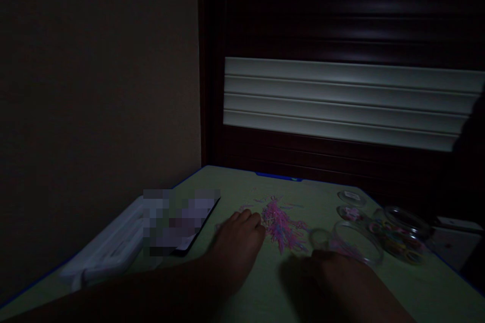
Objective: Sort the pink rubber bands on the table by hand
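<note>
Nearest, the left hand point(237, 245) rests at the edge of a loose pile of pink elastic bands point(278, 224) on the green surface point(273, 290), its grip curled (clamped on a band or not, impossible to tell). The shadowed right hand point(335, 277), its grip unclear, lies by a clear plastic jar point(356, 242) tipped mouth toward the pile; further right sits a jar of coloured bands point(403, 239).

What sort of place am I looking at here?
Probably a small room in a home, used for crafts: a green-topped desk sits in a corner against a dark slatted panel, with a clear jar of small coloured bands on it.
</note>
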`<state>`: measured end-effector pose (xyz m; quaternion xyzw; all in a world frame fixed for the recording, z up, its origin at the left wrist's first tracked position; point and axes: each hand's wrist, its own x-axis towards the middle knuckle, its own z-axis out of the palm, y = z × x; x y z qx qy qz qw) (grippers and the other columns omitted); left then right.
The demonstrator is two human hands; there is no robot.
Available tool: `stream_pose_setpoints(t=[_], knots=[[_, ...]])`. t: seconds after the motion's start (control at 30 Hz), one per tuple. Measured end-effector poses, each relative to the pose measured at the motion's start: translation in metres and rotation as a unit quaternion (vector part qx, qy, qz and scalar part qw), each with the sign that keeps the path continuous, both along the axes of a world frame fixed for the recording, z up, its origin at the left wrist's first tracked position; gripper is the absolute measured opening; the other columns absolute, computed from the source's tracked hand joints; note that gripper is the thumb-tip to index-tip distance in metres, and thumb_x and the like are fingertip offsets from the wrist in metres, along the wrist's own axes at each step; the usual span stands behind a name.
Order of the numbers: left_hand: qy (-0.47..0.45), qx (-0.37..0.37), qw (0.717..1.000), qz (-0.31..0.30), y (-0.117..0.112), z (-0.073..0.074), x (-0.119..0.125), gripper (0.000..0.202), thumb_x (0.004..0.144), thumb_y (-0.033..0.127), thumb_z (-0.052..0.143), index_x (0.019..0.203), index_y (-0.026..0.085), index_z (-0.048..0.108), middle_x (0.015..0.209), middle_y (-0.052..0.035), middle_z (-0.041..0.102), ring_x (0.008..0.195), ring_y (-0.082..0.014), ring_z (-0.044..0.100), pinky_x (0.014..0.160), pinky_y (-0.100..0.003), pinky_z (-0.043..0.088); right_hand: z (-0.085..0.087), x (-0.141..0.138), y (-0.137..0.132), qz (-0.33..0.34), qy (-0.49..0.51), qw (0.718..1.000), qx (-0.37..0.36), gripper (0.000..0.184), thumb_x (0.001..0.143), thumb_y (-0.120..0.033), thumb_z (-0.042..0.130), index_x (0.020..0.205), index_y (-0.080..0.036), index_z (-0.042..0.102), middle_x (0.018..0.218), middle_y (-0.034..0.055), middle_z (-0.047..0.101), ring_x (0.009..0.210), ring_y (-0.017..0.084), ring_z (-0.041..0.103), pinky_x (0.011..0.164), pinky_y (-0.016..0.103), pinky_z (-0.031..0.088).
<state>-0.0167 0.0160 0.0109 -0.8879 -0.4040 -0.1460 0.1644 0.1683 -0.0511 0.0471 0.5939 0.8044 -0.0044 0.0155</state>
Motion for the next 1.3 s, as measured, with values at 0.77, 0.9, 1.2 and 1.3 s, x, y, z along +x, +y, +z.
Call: stream_pose_setpoints(t=[0.77,0.9,1.2,1.3], knots=[[-0.01,-0.006,1.0,0.009,0.0,-0.002,0.002,0.014,0.084,0.008,0.047,0.081,0.016,0.057,0.086,-0.0057,0.053,0.085,-0.0214,0.047,0.076,-0.035,0.038,0.001,-0.002,-0.002,0.004,0.01,1.0,0.01,0.026,0.071,-0.006,0.049,0.078,-0.02,0.069,0.077,0.0057,0.068,0.065,0.02,0.064,0.05,0.024,0.04],[-0.012,-0.007,1.0,0.004,0.001,-0.003,0.003,0.014,0.086,0.01,0.046,0.083,0.016,0.057,0.086,-0.0054,0.054,0.085,-0.0216,0.047,0.078,-0.036,0.037,0.003,-0.003,-0.002,0.014,0.007,1.0,0.013,0.028,0.071,-0.005,0.047,0.079,-0.02,0.068,0.076,0.0059,0.068,0.064,0.019,0.064,0.049,0.024,0.039],[-0.026,-0.016,1.0,0.005,0.003,-0.007,0.0,0.01,0.086,0.012,0.047,0.084,0.017,0.056,0.087,-0.0042,0.055,0.085,-0.0215,0.047,0.077,-0.035,0.037,0.0,-0.002,-0.001,0.002,0.008,1.0,0.013,0.025,0.071,-0.006,0.047,0.074,-0.02,0.067,0.075,0.0056,0.068,0.061,0.017,0.063,0.047,0.023,0.036],[-0.025,-0.022,0.999,0.004,0.003,-0.005,0.0,0.01,0.087,0.013,0.047,0.084,0.017,0.056,0.088,-0.0041,0.055,0.086,-0.0213,0.047,0.076,-0.035,0.037,-0.001,-0.002,-0.001,0.003,0.003,1.0,0.011,0.025,0.07,-0.005,0.048,0.076,-0.02,0.068,0.075,0.0055,0.068,0.06,0.017,0.063,0.045,0.022,0.034]])
